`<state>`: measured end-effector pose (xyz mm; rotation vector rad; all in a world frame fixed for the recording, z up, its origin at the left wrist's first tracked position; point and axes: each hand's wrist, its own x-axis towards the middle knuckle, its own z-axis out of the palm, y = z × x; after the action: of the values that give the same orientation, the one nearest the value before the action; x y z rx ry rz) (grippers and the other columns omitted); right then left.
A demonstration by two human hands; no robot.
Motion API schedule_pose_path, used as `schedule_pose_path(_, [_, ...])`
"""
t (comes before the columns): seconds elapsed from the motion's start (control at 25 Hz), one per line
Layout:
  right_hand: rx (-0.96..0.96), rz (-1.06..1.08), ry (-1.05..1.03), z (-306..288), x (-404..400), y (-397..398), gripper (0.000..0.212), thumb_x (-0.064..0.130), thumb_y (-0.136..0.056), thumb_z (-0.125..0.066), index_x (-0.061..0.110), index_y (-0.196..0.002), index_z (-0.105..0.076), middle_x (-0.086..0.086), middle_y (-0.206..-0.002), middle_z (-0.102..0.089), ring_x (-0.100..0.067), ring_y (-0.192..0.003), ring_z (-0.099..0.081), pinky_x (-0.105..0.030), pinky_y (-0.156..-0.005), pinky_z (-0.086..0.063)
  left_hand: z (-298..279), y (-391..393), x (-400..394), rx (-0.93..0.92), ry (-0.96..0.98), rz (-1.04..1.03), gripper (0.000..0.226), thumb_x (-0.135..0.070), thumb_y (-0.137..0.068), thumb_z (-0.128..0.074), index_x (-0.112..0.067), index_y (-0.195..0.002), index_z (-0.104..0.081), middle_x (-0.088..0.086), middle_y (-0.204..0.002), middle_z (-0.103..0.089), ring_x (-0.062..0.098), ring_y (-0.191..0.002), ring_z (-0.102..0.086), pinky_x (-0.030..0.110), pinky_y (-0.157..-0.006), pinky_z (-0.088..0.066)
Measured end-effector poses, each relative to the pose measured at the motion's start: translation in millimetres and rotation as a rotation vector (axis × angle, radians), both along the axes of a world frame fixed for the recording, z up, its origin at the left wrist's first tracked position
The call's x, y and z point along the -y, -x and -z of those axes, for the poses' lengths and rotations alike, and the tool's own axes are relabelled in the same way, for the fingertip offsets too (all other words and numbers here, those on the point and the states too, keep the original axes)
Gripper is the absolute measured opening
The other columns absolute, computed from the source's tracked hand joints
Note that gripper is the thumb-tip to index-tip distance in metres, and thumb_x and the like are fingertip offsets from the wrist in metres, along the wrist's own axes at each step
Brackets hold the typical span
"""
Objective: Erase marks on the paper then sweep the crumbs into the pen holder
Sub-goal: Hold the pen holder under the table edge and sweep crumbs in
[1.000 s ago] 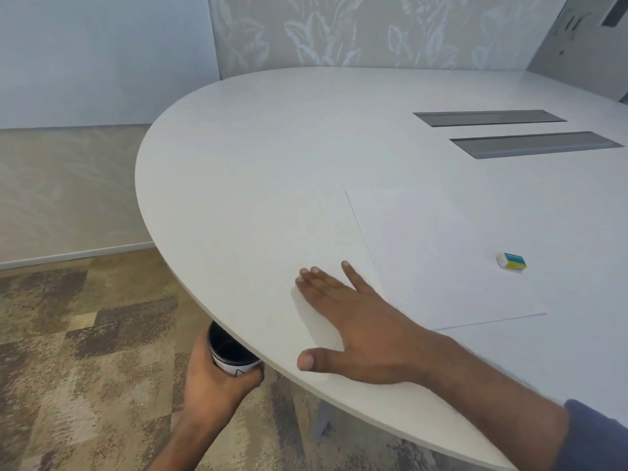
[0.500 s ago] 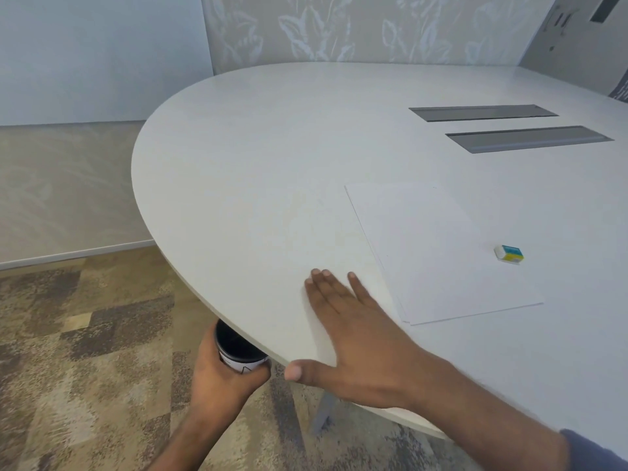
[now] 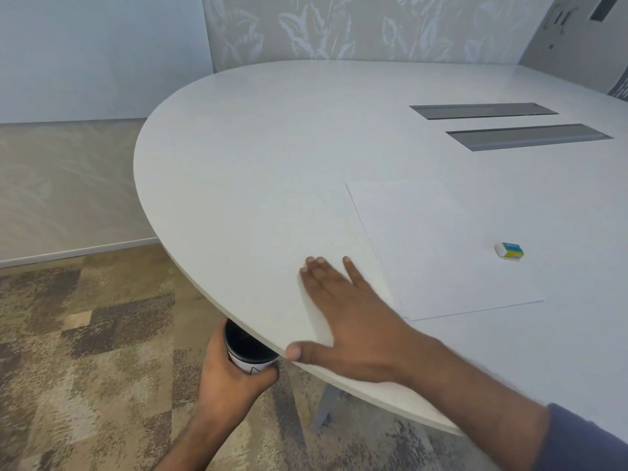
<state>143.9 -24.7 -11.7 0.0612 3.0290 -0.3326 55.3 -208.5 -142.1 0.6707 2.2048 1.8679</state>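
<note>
A white sheet of paper lies flat on the pale oval table. A small white, blue and yellow eraser rests near the paper's right edge. My right hand lies palm down on the table just left of the paper, fingers spread, thumb at the table's edge. Below that edge my left hand grips a black pen holder with its mouth up, partly hidden under the tabletop. No crumbs can be made out on the surface.
Two grey cable hatches are set into the table at the far right. Patterned carpet covers the floor to the left, and a grey table leg stands below the edge near the pen holder.
My right hand has slid toward the table's near edge, thumb now at the rim above the pen holder. The left hand keeps the holder under the edge.
</note>
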Motion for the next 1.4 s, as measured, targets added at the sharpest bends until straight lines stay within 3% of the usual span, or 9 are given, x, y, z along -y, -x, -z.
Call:
schedule_pose_path(0.16, [-0.004,-0.098,0.035,-4.7,6.3,-2.9,0.107,0.087,-0.076,-0.015,0.015,-0.153,0.005,0.002,-0.162,0.009,-0.001,-0.144,0.019,-0.037,-0.12,0.012,-1.5,-0.4,1.4,0.048,-0.047,-0.01,0.086,-0.037,-0.041,-0.091,-0.042,-0.119,-0.056,-0.018,-0.109,-0.073,0.0,-0.1,-0.069,0.017,-0.069,-0.055])
schedule_pose_path(0.32, [0.05,0.057,-0.024,-13.8,-15.6,2.1,0.105,0.085,-0.077,-0.014,0.014,-0.152,0.009,0.0,-0.162,0.014,-0.004,-0.145,0.021,-0.039,-0.12,0.011,4.8,0.5,3.4,0.045,-0.017,-0.004,0.094,-0.003,-0.051,-0.097,-0.065,-0.106,-0.054,-0.024,-0.107,-0.071,-0.002,-0.097,-0.069,0.014,-0.067,-0.056])
schedule_pose_path(0.48, [0.027,-0.058,0.02,-4.4,2.7,-3.3,0.107,0.088,-0.076,-0.015,0.016,-0.153,0.007,0.002,-0.162,0.012,-0.001,-0.143,0.022,-0.037,-0.12,0.013,4.6,1.0,3.8,0.05,-0.029,-0.017,0.082,-0.027,-0.046,-0.09,-0.065,-0.108,-0.053,-0.023,-0.108,-0.071,-0.002,-0.097,-0.069,0.016,-0.069,-0.056])
schedule_pose_path(0.56, [-0.023,-0.043,0.04,-5.0,-3.9,-7.7,0.105,0.088,-0.077,-0.013,0.018,-0.153,0.004,0.003,-0.162,0.009,0.002,-0.143,0.02,-0.037,-0.119,0.013,4.2,1.4,3.2,0.047,-0.031,-0.015,0.083,-0.024,-0.045,-0.09,-0.066,-0.108,-0.053,-0.022,-0.109,-0.071,-0.001,-0.097,-0.069,0.02,-0.068,-0.058])
schedule_pose_path(0.68, [-0.113,0.227,0.001,-10.2,-39.2,-14.9,0.108,0.088,-0.074,0.0,0.016,-0.153,0.004,0.001,-0.163,0.006,-0.002,-0.145,0.017,-0.041,-0.119,0.014,5.0,3.0,4.7,0.057,-0.025,0.0,0.087,-0.017,-0.046,-0.09,-0.063,-0.11,-0.053,-0.022,-0.111,-0.07,0.0,-0.1,-0.069,0.025,-0.07,-0.058])
schedule_pose_path(0.84, [0.0,0.502,-0.041,-5.7,-61.3,-24.3,0.118,0.091,-0.066,0.009,0.012,-0.153,0.005,-0.003,-0.163,0.004,-0.01,-0.148,0.013,-0.048,-0.118,0.015,5.8,4.7,4.8,0.081,-0.023,0.006,0.086,-0.015,-0.047,-0.09,-0.062,-0.11,-0.055,-0.019,-0.112,-0.071,0.002,-0.1,-0.069,0.03,-0.075,-0.058])
schedule_pose_path(1.04, [-0.016,0.237,-0.069,1.3,-40.2,-27.8,0.107,0.09,-0.073,0.001,0.019,-0.153,0.008,0.005,-0.162,0.008,-0.004,-0.145,0.019,-0.047,-0.118,0.016,5.4,5.0,1.9,0.083,-0.016,0.006,0.086,-0.014,-0.047,-0.093,-0.063,-0.106,-0.055,-0.022,-0.11,-0.071,-0.001,-0.098,-0.069,0.027,-0.074,-0.056])
schedule_pose_path(1.16, [-0.028,0.127,-0.04,1.0,-34.0,-31.3,0.102,0.089,-0.077,-0.005,0.022,-0.152,0.009,0.007,-0.162,0.009,0.002,-0.143,0.022,-0.045,-0.118,0.014,6.9,6.3,2.5,0.079,-0.007,0.005,0.096,0.0,-0.052,-0.097,-0.066,-0.106,-0.054,-0.026,-0.111,-0.07,-0.004,-0.098,-0.068,0.021,-0.07,-0.055])
schedule_pose_path(1.4, [-0.061,0.421,-0.065,-0.7,-50.8,-29.8,0.113,0.091,-0.068,0.005,0.016,-0.153,0.004,0.002,-0.163,0.002,-0.006,-0.147,0.014,-0.047,-0.118,0.016,5.6,5.2,4.3,0.101,-0.012,0.007,0.085,-0.009,-0.049,-0.093,-0.05,-0.114,-0.057,-0.019,-0.112,-0.072,0.001,-0.099,-0.07,0.026,-0.076,-0.056])
